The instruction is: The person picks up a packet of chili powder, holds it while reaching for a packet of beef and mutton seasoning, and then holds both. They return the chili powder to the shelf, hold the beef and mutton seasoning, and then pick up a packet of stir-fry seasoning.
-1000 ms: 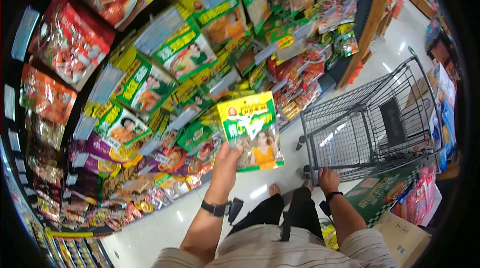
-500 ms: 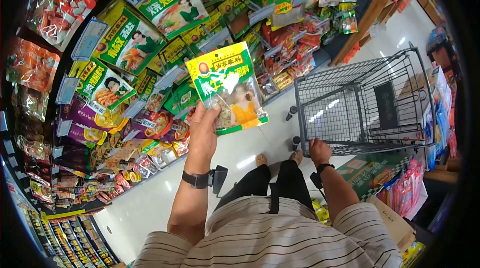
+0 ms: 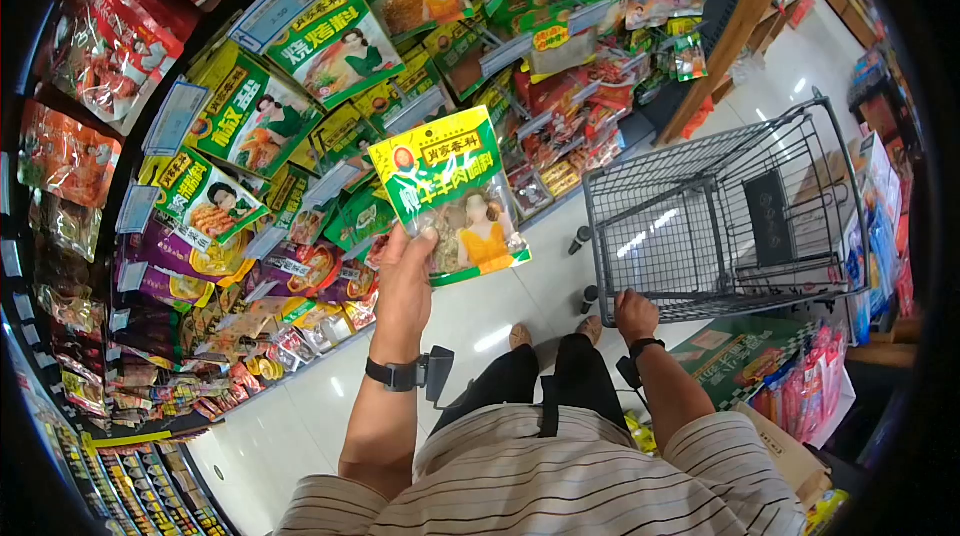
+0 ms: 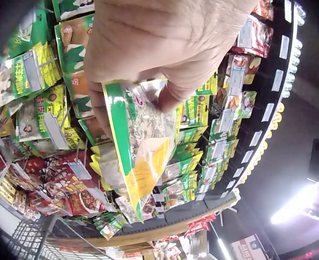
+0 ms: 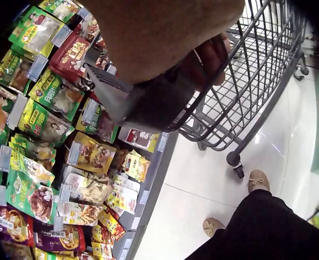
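Note:
My left hand pinches a seasoning packet by its lower left edge, thumb in front. The packet is yellow and green, with a clear window showing dry contents and a figure in orange. In the left wrist view the same packet hangs below the hand, its green edge towards the camera. My right hand grips the near end of a grey wire shopping cart. In the right wrist view its fingers curl at the cart's rim, partly hidden by the wrist and a dark plate.
Shelves of hanging seasoning packets fill the left side, with price tags in front. A wooden shelf end stands beyond. Right of me are a green checkered box and pink packages. Tiled floor lies below.
The packet and left hand have shifted left and up in the head view, then slightly down again. The view has moved closer over the shelf. My right hand keeps its hold on the cart.

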Demonstrator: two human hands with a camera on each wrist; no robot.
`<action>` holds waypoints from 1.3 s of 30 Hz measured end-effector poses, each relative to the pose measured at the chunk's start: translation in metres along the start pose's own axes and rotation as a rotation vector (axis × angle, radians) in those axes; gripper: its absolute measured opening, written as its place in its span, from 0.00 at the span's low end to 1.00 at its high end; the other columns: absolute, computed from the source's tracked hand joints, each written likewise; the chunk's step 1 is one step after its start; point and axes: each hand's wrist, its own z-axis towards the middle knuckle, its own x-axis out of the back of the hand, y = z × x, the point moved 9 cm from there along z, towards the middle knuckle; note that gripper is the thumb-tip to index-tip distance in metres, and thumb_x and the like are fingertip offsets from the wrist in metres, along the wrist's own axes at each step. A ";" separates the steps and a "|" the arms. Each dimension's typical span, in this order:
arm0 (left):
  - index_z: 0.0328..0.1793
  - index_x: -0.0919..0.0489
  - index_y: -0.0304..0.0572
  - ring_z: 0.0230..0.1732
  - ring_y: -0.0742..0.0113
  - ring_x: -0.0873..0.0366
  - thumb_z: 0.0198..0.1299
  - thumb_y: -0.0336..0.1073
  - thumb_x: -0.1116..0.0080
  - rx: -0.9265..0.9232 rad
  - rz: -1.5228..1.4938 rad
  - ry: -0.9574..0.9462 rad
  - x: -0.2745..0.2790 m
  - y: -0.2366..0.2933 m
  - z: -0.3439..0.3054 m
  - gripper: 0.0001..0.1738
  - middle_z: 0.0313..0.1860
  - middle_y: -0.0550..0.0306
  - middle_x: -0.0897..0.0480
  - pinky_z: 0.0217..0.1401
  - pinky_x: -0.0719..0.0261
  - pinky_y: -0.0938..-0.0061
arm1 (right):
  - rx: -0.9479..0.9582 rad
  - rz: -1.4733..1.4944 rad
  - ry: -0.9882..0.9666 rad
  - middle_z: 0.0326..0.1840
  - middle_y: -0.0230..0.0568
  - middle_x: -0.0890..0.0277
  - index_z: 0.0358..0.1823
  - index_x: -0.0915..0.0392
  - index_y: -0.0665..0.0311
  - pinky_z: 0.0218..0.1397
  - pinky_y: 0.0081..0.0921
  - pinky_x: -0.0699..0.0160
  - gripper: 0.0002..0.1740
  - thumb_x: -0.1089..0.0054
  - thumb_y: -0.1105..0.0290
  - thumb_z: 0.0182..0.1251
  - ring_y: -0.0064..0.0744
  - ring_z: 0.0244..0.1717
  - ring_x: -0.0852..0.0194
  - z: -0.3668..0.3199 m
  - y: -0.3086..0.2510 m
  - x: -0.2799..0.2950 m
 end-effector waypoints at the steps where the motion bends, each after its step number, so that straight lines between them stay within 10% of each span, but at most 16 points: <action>1: 0.71 0.26 0.38 0.64 0.70 0.26 0.71 0.28 0.46 0.008 0.002 -0.002 -0.002 -0.001 -0.001 0.23 0.64 0.59 0.20 0.72 0.34 0.72 | -0.004 -0.003 -0.011 0.27 0.53 0.16 0.30 0.21 0.61 0.36 0.51 0.17 0.20 0.50 0.55 0.74 0.55 0.29 0.15 -0.001 0.001 0.000; 39: 0.70 0.28 0.36 0.63 0.68 0.24 0.71 0.28 0.47 0.036 0.035 -0.007 -0.036 -0.008 0.013 0.22 0.63 0.56 0.20 0.71 0.30 0.70 | -0.023 0.051 -0.031 0.28 0.52 0.15 0.30 0.18 0.62 0.36 0.49 0.15 0.18 0.47 0.57 0.70 0.56 0.30 0.14 0.036 0.021 -0.001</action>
